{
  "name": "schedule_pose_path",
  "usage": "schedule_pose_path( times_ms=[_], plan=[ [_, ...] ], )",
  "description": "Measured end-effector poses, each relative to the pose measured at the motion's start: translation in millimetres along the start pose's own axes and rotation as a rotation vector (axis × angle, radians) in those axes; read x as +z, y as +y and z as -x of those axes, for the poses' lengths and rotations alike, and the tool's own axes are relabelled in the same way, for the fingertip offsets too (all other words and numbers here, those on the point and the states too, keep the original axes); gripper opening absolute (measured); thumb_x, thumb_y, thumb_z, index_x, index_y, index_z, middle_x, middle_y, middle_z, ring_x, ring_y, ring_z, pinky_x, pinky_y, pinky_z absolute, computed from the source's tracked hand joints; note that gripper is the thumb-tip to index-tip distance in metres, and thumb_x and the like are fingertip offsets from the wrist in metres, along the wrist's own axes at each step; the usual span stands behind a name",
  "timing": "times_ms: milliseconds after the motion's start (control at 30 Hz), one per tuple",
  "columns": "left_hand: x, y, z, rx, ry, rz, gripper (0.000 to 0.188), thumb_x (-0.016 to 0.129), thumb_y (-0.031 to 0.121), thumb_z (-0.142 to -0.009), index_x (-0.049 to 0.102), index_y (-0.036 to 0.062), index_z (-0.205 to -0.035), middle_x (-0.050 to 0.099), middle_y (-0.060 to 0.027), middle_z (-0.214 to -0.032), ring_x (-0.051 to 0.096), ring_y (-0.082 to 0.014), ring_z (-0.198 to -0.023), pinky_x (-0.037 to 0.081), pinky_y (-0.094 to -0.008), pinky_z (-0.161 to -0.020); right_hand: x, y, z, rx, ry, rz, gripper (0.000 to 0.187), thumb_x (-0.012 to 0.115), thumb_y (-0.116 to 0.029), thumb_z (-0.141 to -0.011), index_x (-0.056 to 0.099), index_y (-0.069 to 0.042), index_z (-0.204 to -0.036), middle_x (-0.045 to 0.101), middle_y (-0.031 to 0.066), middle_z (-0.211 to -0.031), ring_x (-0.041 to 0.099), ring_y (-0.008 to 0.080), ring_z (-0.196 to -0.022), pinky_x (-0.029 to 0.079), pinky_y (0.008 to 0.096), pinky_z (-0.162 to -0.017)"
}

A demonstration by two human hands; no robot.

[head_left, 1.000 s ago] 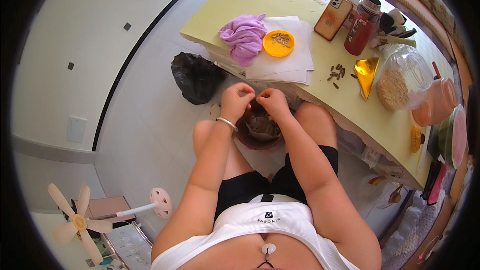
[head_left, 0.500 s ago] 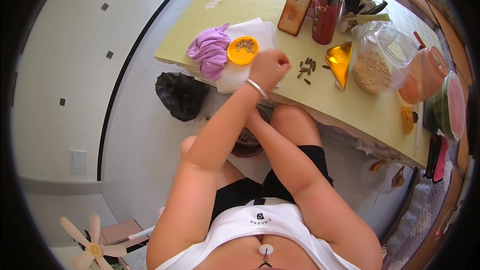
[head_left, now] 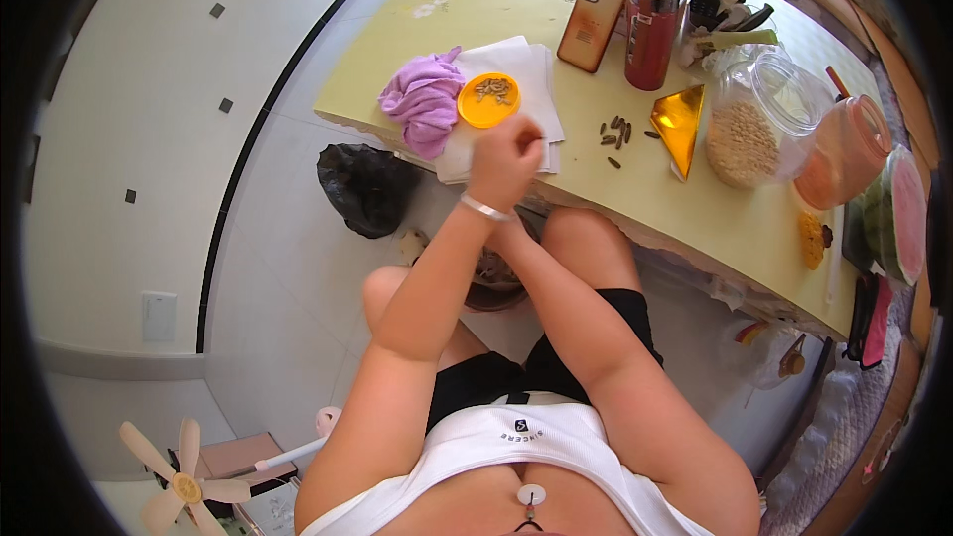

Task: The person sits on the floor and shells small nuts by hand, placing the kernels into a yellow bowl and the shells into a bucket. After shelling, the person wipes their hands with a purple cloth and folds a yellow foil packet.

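My left hand (head_left: 504, 164), with a silver bangle at the wrist, hovers over the table's near edge, just below a yellow lid (head_left: 471, 117). Its fingers are curled together and slightly blurred; whatever they hold is hidden. Small pale shelled kernels (head_left: 493, 90) lie in the lid. Several dark striped seeds, apparently sunflower seeds (head_left: 615, 129), are scattered to the right of the hand. My right forearm (head_left: 556, 293) passes beneath the left wrist, which hides the right hand and its fingers. Under the crossed arms, a round bin (head_left: 493, 296) stands between my knees.
White paper sheets (head_left: 537, 89) and a purple cloth (head_left: 422, 104) flank the lid. Farther right are a phone (head_left: 592, 25), an uncapped red flask (head_left: 650, 35), a folded gold sheet (head_left: 679, 127), a clear jar (head_left: 743, 144) and cut watermelon (head_left: 898, 218). A black bag (head_left: 365, 189) hangs by the table's left.
My left hand has moved left and slightly nearer to me, away from the seed pile. One seed at the pile's left side seems gone. The view has shifted slightly.
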State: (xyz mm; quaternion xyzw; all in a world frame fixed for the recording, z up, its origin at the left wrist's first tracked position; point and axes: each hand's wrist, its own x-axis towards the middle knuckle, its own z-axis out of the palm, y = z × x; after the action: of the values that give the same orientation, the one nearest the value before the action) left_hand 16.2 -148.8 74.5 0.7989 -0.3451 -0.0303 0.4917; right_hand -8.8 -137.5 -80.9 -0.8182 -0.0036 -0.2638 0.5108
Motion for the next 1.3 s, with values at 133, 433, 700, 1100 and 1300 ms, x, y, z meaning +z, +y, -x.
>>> schedule_pose_path(
  times_ms=[133,433,700,1100,1300],
  plan=[
    [-54,-71,46,-0.067,0.201,-0.129,0.010,0.060,-0.002,-0.082,0.068,-0.0029,-0.088,0.067,-0.0060,-0.076,0.065,-0.0106,-0.062,0.051,-0.0223,-0.056,-2,-17,-15,0.539,-0.028,-0.347,0.015,0.063,-0.014,-0.075,0.067,0.001,-0.076,0.064,0.0172,-0.069,0.065,0.0255,-0.066,0.050,0.0391,-0.064],
    [-78,-108,112,-0.102,0.293,-0.247,0.018,0.067,0.002,-0.073,0.071,0.0016,-0.090,0.067,-0.0142,-0.082,0.065,-0.0281,-0.075,0.052,-0.0334,-0.070,-17,-48,-17,0.735,-0.137,-0.697,0.009,0.068,-0.009,-0.078,0.066,0.000,-0.078,0.063,0.0021,-0.069,0.051,0.0072,-0.056,0.040,0.0208,-0.052],
    [-70,-98,111,-0.004,0.229,-0.396,0.013,0.067,0.003,-0.071,0.070,0.0038,-0.083,0.064,-0.0137,-0.075,0.062,-0.0306,-0.071,0.050,-0.0374,-0.066,-14,-36,-13,0.823,-0.107,-0.716,0.011,0.069,-0.010,-0.076,0.066,0.001,-0.076,0.063,0.0030,-0.067,0.051,0.0072,-0.053,0.039,0.0216,-0.048],
    [-70,-100,115,-0.272,0.162,0.100,0.012,0.069,-0.002,-0.074,0.069,0.0006,-0.086,0.068,-0.0110,-0.076,0.067,-0.0201,-0.064,0.053,-0.0287,-0.058,-20,-44,-14,0.830,-0.158,-0.778,0.009,0.066,-0.005,-0.075,0.059,-0.003,-0.071,0.059,0.0033,-0.064,0.051,0.0090,-0.053,0.040,0.0226,-0.047],
    [-86,-115,115,-0.601,0.066,0.726,0.021,0.068,-0.006,-0.077,0.065,-0.0033,-0.098,0.069,-0.0119,-0.080,0.068,-0.0167,-0.063,0.057,-0.0251,-0.056,-27,-45,-16,0.905,-0.242,-0.883,0.010,0.067,-0.005,-0.075,0.058,-0.006,-0.072,0.056,0.0001,-0.062,0.046,0.0067,-0.049,0.033,0.0196,-0.043]
  ],
)
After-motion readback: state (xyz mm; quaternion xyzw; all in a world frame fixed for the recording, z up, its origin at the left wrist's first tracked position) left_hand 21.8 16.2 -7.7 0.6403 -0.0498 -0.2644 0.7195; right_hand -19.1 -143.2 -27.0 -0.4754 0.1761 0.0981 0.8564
